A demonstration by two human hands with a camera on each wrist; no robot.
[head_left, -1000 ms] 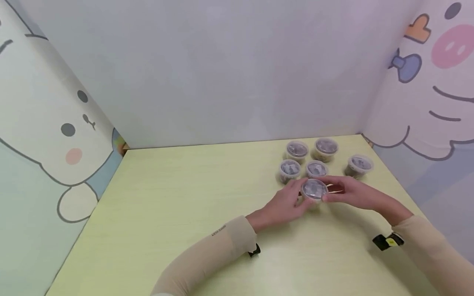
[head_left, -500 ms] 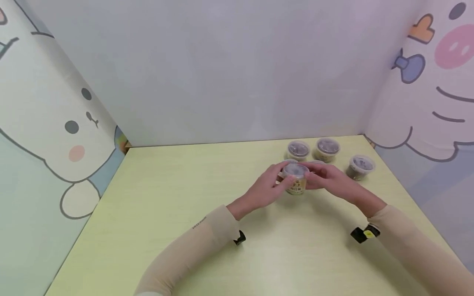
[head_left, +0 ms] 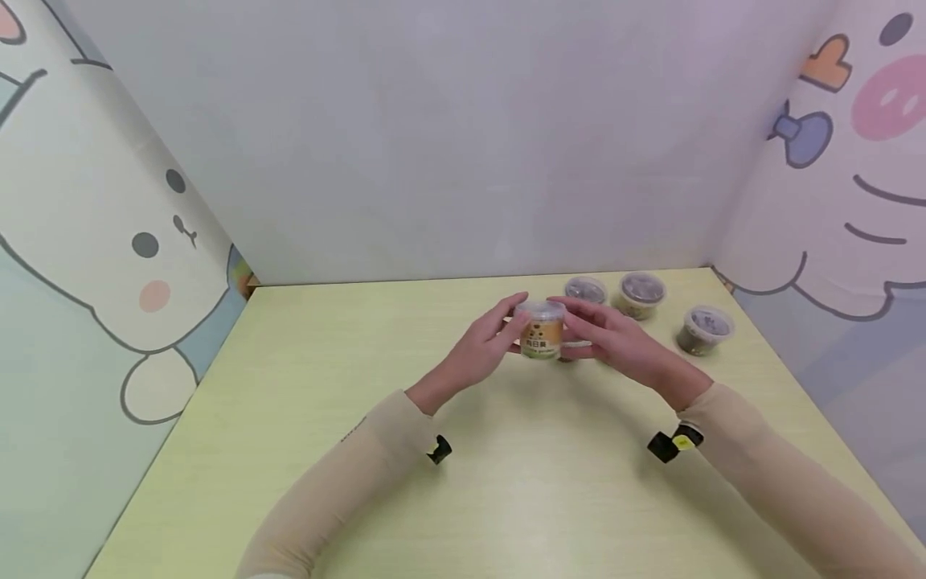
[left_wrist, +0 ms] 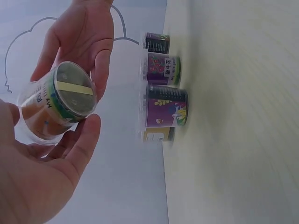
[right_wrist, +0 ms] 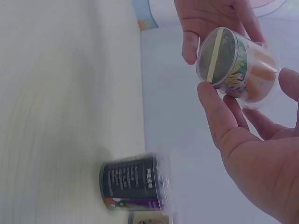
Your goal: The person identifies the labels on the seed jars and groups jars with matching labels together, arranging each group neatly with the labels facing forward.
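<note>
A small round clear-plastic cup (head_left: 542, 331) with an orange, printed label and a clear lid is held above the table between both hands. In the head view, my left hand (head_left: 477, 342) grips its left side, and my right hand (head_left: 615, 334) holds it from the right. The wrist views show the tilted underside of the cup (left_wrist: 63, 100), with a pale strip across its dark round base. Thumb and fingers of the right hand (right_wrist: 257, 154) curve around the cup. Behind the hands, other lidded cups are partly hidden.
Several similar lidded cups stand at the table's back right, among them a purple-labelled one (left_wrist: 166, 107), a dark-labelled one (right_wrist: 128, 182) and one apart to the right (head_left: 705, 330). The yellowish table (head_left: 347, 386) meets a pale back wall (head_left: 434, 145) and printed side walls.
Both hands have carried the cup leftward and slightly farther back, raising it so its printed side shows. The two front standing cups are now mostly hidden behind the hands.
</note>
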